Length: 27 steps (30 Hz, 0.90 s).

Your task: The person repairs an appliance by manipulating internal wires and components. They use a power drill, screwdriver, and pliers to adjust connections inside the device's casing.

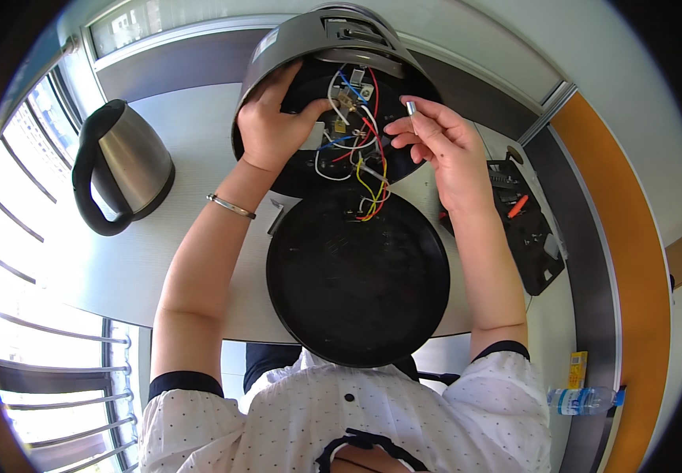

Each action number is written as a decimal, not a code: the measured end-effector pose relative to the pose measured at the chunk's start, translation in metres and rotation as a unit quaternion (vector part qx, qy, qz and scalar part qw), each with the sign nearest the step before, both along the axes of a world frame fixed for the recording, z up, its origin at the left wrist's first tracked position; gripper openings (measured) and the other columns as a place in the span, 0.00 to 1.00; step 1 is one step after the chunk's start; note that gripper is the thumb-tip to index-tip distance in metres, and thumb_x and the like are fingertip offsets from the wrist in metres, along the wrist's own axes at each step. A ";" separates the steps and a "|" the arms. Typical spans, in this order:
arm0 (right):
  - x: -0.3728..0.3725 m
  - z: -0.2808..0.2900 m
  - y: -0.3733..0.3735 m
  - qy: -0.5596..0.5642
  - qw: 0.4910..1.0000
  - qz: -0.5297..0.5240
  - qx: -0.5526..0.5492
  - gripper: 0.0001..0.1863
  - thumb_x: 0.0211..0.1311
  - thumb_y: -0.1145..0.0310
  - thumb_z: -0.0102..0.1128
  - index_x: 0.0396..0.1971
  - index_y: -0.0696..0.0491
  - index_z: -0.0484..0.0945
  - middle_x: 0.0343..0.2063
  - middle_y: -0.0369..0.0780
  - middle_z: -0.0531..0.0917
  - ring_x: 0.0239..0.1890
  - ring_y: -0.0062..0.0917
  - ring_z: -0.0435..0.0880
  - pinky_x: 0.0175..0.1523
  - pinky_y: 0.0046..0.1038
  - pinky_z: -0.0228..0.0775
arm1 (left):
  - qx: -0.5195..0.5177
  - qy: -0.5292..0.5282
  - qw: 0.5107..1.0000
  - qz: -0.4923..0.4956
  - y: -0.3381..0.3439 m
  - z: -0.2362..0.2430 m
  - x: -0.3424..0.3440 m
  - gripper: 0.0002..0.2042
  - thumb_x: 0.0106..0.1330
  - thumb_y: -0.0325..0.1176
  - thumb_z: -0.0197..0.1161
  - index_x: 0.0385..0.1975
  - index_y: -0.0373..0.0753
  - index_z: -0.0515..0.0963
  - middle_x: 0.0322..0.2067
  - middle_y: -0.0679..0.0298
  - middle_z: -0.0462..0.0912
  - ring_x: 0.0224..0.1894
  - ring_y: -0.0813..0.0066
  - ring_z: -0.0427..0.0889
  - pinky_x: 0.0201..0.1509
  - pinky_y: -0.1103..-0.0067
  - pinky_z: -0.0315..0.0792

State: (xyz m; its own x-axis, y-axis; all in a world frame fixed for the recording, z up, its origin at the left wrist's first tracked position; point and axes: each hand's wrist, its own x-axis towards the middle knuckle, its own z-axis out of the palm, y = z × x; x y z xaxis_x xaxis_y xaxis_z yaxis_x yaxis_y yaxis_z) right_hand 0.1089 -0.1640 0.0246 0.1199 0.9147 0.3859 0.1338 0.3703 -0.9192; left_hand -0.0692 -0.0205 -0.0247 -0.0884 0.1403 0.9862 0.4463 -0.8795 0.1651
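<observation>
An electric cooker's dark, round housing (256, 79) lies on its side at the far side of the table, its open underside toward me. Inside are red, white, blue and yellow wires (370, 130) and small metal parts. My left hand (272, 130) reaches into the housing along its left wall, thumb stretched toward the metal parts and apart from the fingers; some fingertips are hidden. To the right of the opening, my right hand (445, 142) pinches a small silver metal cylinder (411, 108). A round black bottom cover (357, 276) lies nearer me, joined to the housing by wires.
A steel kettle (137, 162) with a black handle stands on the table (199, 106) at the left. At the right lies an open black tool case (530, 248) with an orange-handled tool (518, 206). A water bottle (585, 400) is low at the right, beside a yellow box (577, 369).
</observation>
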 end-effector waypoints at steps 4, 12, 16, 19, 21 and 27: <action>0.005 -0.001 -0.007 0.058 0.997 0.042 -0.028 0.16 0.64 0.68 0.52 0.49 0.59 0.70 0.34 0.48 0.83 0.32 0.26 0.84 0.31 0.18 0.71 | -0.004 0.001 1.000 -0.002 0.001 -0.001 -0.001 0.27 0.36 0.39 0.77 0.39 0.36 0.80 0.37 0.56 0.83 0.35 0.63 0.82 0.40 0.76 0.76; -0.001 -0.004 -0.021 0.130 0.985 0.093 -0.058 0.12 0.65 0.69 0.50 0.44 0.60 0.73 0.38 0.52 0.81 0.36 0.32 0.85 0.33 0.21 0.77 | -0.021 0.003 1.000 0.001 -0.001 0.000 -0.002 0.27 0.36 0.39 0.77 0.39 0.36 0.80 0.37 0.56 0.82 0.36 0.63 0.82 0.40 0.76 0.76; 0.003 -0.010 -0.026 0.174 0.976 0.107 -0.077 0.11 0.64 0.70 0.52 0.41 0.61 0.73 0.38 0.53 0.81 0.34 0.32 0.85 0.30 0.22 0.77 | -0.010 0.000 1.000 0.001 0.001 -0.001 -0.001 0.27 0.36 0.38 0.77 0.40 0.36 0.80 0.38 0.56 0.82 0.37 0.63 0.83 0.41 0.76 0.76; 0.012 -0.013 -0.035 0.146 0.983 0.079 -0.084 0.10 0.64 0.69 0.53 0.39 0.60 0.74 0.37 0.51 0.82 0.33 0.30 0.85 0.30 0.21 0.75 | -0.036 -0.004 0.999 -0.027 -0.002 -0.001 0.006 0.26 0.37 0.38 0.77 0.41 0.37 0.80 0.39 0.55 0.82 0.39 0.62 0.82 0.44 0.75 0.75; 0.023 -0.010 -0.043 0.068 0.994 0.025 -0.084 0.10 0.64 0.68 0.52 0.40 0.59 0.74 0.37 0.50 0.82 0.31 0.27 0.85 0.29 0.18 0.73 | -0.075 0.006 0.997 -0.017 -0.003 -0.005 0.002 0.27 0.38 0.37 0.77 0.42 0.38 0.80 0.40 0.54 0.82 0.41 0.62 0.82 0.46 0.75 0.74; 0.180 -0.019 -0.061 -0.276 0.882 -0.380 -0.032 0.10 0.54 0.67 0.62 0.33 0.57 0.79 0.28 0.39 0.83 0.28 0.23 0.82 0.30 0.24 0.71 | -0.068 0.016 0.997 -0.014 -0.011 0.004 -0.003 0.23 0.42 0.30 0.75 0.42 0.34 0.79 0.41 0.54 0.82 0.42 0.65 0.82 0.50 0.76 0.72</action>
State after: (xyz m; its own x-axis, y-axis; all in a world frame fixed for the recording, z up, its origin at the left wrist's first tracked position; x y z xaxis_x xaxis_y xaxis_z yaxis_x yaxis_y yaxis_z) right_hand 0.2891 -0.2246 0.0056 0.5183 0.6723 0.5286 0.7549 -0.0692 -0.6521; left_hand -0.0722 -0.0312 -0.0207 -0.0512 0.2748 0.9601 0.4284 -0.8624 0.2697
